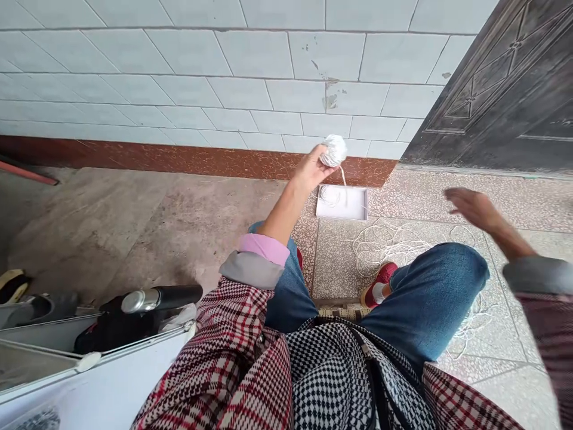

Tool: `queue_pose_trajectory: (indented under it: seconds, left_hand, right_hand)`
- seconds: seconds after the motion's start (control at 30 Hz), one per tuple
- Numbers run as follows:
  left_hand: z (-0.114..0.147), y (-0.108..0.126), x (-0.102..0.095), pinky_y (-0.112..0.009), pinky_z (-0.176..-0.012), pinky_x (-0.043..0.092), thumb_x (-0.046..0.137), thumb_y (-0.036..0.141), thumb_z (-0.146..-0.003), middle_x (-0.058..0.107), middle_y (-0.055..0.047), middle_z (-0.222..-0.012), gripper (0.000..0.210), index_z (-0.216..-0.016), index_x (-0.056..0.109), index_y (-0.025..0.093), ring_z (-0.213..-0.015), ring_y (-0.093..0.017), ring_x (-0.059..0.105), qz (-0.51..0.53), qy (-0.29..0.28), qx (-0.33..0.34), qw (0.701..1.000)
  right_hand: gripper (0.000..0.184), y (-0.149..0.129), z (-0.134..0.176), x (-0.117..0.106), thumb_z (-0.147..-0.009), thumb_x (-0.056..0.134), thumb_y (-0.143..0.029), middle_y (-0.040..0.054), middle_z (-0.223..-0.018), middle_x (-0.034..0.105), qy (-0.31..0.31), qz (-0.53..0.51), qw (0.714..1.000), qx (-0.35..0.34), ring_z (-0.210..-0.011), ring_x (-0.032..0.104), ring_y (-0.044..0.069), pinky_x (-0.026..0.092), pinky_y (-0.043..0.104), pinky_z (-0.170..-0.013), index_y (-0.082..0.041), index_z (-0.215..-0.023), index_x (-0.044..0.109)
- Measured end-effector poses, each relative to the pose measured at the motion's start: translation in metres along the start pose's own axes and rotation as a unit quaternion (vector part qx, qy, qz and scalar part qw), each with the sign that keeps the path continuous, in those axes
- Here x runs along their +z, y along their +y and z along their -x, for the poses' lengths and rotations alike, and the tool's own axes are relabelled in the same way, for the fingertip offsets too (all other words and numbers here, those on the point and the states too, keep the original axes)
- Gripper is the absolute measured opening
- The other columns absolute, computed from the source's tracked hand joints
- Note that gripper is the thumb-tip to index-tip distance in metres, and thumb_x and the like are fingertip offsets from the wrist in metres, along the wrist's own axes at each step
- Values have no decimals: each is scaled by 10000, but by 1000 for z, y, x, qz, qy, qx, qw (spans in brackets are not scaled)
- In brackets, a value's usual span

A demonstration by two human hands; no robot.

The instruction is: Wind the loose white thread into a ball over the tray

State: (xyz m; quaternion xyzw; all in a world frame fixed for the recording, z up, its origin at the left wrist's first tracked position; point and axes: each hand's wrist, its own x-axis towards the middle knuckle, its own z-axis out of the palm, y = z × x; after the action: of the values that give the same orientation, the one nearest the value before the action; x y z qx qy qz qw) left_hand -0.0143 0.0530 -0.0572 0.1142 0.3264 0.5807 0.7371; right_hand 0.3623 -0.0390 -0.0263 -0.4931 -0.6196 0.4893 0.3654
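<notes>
My left hand is closed around a wound ball of white cord, held up in front of the wall. A loose end hangs from the ball toward a shallow white tray on the floor. Inside that tray lies another coil of white cord. My right hand is out to the right, slightly blurred, its fingers stretched out and thumb apart; no object shows in it. Below it, loose white cord spreads in tangled loops over the floor, partly hidden by my right knee.
A tiled wall stands ahead, with a dark door at the right. At lower left, a white open-topped container stands near a black bottle with a silver cap. A red pole lies at far left.
</notes>
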Motion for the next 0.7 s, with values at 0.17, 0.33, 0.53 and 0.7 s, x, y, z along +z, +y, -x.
queue_pose_trajectory:
  seconds: [0.17,0.33,0.53,0.7]
  left_hand:
    - [-2,-30,12,-406,-1013,619,1016,362,-724,823,-118,-1201,824,-1480,697,277,-1242,-350,740,-36,-46,-32,998]
    - [-15,12,-18,-340,-952,634,947,273,-781,809,-124,-1254,822,-1552,662,288,-1223,-317,758,36,59,46,997]
    - [-38,28,-48,-328,-915,630,912,217,-765,821,-120,-1151,708,-1447,743,304,-1198,-313,754,44,166,67,983]
    - [-38,-3,-45,-350,-930,642,959,172,-695,815,-113,-1085,706,-1362,755,275,-1112,-307,760,2,28,3,1000]
  right_hand:
    - [354,8,-66,105,-959,847,-517,144,-1324,766,-12,-43,999,6,-1170,743,275,723,359,-754,-236,-1152,752]
    - [504,4,-33,155,-921,897,-625,20,-795,714,-71,-84,993,49,-583,605,133,453,255,-453,-230,-1113,650]
    - [490,-38,31,71,-954,872,-684,0,-640,591,-61,-9,998,30,-508,429,111,284,294,-450,-245,-828,692]
    - [594,-20,-12,24,-1135,424,-766,22,-588,490,110,249,962,-2,-559,364,186,346,381,-570,-289,-897,684]
